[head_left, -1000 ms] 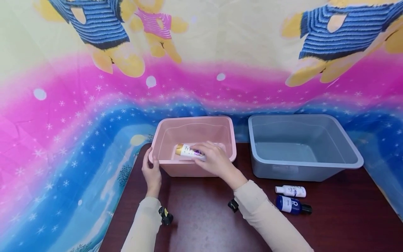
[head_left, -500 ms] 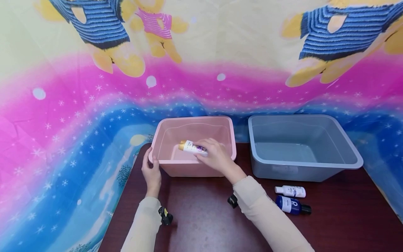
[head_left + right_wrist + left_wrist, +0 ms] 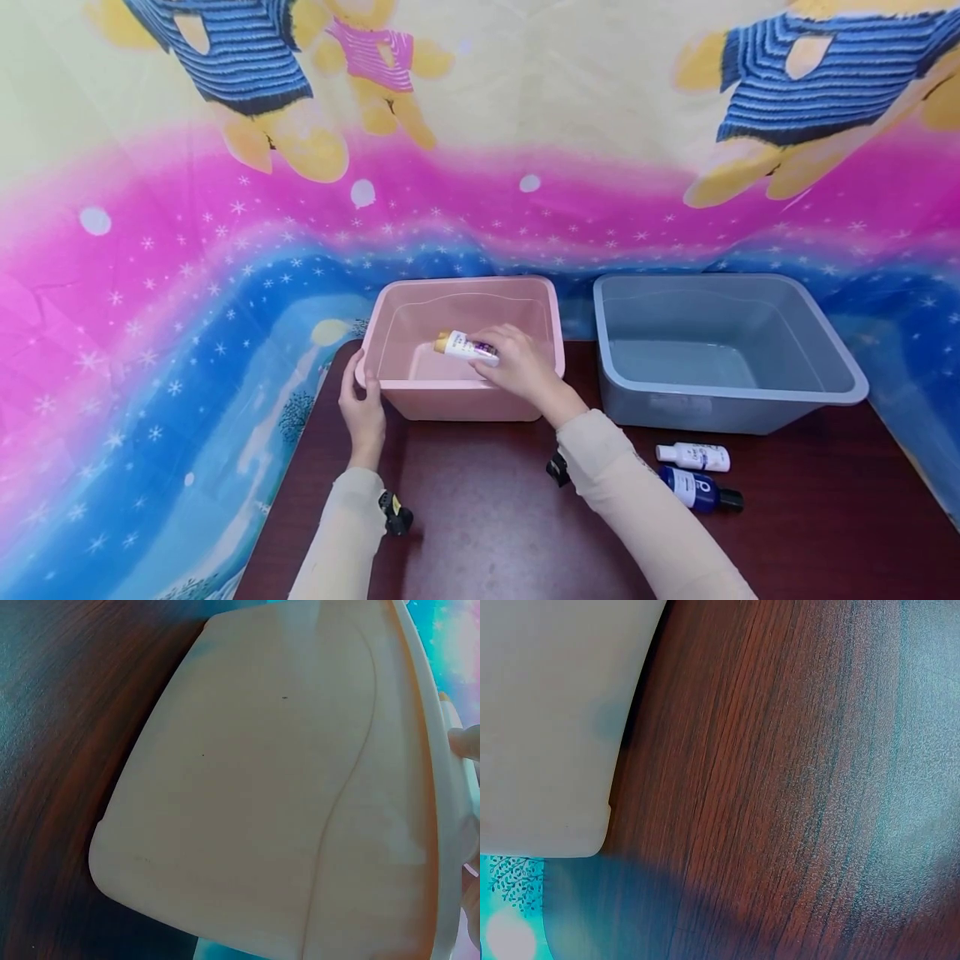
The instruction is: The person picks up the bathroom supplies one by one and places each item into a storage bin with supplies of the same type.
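My right hand (image 3: 521, 364) grips a white bottle (image 3: 461, 345) with a gold cap and a purple label, holding it over the pink bin (image 3: 442, 402). The bottle lies nearly level, its cap pointing left. At the bin's front left corner, my left hand (image 3: 364, 417) holds the rim, thumb in front and fingers along the side. In the right wrist view, the fingers (image 3: 466, 742) and part of the bottle show past the bin's rim (image 3: 442, 825). The left wrist view has the bin's outer wall (image 3: 547, 727) but not the hand.
To the right stands a grey bin (image 3: 675, 408). In front of it, a small white bottle (image 3: 693, 456) and a dark blue bottle (image 3: 693, 489) with a black cap lie on the brown table (image 3: 480, 517). A printed cloth (image 3: 465, 208) hangs behind the bins.
My right hand has lifted the gold-capped bottle slightly and drawn it a little to the right above the pink bin. My left hand stays at the rim.
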Motion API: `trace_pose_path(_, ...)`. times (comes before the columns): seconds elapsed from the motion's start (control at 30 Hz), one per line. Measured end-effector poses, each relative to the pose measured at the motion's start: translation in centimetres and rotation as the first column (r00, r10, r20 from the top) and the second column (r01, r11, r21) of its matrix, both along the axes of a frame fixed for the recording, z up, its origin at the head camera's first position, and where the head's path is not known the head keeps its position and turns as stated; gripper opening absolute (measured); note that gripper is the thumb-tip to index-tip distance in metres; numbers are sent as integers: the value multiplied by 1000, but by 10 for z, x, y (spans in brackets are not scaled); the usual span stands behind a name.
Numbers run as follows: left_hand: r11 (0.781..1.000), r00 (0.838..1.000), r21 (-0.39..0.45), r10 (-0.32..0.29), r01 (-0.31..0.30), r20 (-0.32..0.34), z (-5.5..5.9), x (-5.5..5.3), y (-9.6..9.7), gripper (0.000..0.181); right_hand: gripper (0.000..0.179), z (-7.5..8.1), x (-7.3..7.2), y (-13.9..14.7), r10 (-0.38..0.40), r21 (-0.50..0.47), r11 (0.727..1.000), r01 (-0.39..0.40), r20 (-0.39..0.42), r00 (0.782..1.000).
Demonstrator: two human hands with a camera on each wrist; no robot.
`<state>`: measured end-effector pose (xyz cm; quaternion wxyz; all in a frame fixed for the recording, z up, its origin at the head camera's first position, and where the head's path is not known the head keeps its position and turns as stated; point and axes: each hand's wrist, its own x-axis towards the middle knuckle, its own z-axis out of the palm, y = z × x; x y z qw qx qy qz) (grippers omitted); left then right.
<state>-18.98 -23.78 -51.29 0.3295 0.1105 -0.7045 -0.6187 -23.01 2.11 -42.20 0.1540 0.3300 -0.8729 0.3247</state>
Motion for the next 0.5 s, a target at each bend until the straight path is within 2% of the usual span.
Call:
trace_pose_path(0.13,1000,1000,6,-10,10,14,4,2,1,39,39,0,-2,0,-13,16,1000,12,40,999)
trace_pose_path(0.37,999,999,12,-36,36,33,23,13,7,40,40,-1,-7,-2,-17,36,999,14,67,998)
trace_pose_path(0.5,1000,999,8,-25,25,43,14,8,3,39,39,-2,-11,-4,-17,45,999,14,68,998)
